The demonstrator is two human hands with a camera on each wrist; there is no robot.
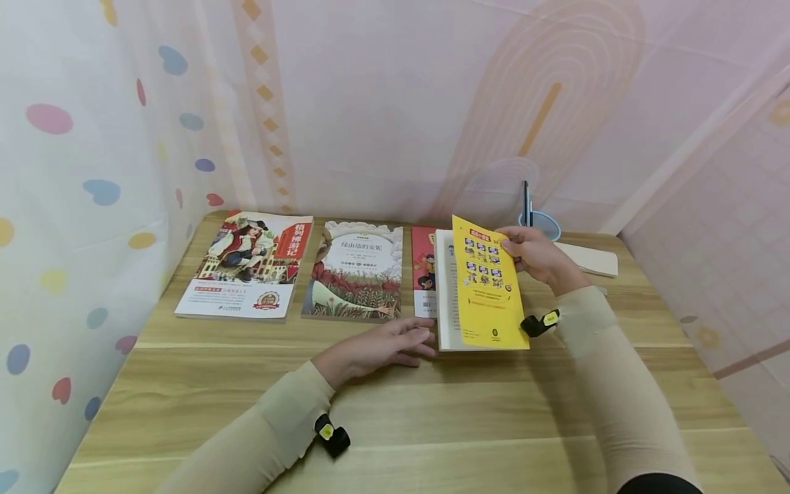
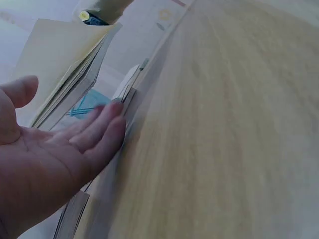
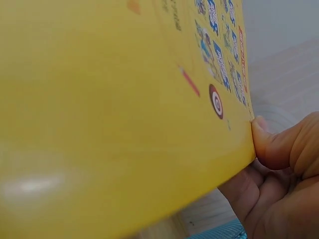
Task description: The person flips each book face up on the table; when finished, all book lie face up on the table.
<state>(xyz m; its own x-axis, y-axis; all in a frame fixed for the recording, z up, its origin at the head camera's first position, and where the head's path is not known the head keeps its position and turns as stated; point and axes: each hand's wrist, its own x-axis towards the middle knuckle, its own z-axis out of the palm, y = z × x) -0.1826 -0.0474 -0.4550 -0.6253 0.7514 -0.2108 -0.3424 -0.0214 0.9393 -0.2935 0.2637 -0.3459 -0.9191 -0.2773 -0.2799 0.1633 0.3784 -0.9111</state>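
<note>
A book with a yellow cover (image 1: 490,302) is lifted off the table and stands partly open, white pages (image 1: 447,295) showing on its left. My right hand (image 1: 540,255) pinches the cover's upper right edge; in the right wrist view the thumb (image 3: 271,147) presses on the yellow face, while the fingertips behind are hidden. My left hand (image 1: 382,346) is just left of the book's lower corner, with fingers extended and slightly bent. The left wrist view shows its palm (image 2: 50,154) holding nothing, below the raised book (image 2: 55,55). A red book (image 1: 423,281) lies partly hidden behind.
Left of these lie a book with a pale, leafy cover (image 1: 358,264) and one with a costumed figure (image 1: 247,264). At the back right stand a blue mesh holder (image 1: 546,224) with pens (image 1: 527,199) and a whitish pad (image 1: 589,259). Patterned curtains (image 1: 370,103) border the wooden table (image 1: 444,439).
</note>
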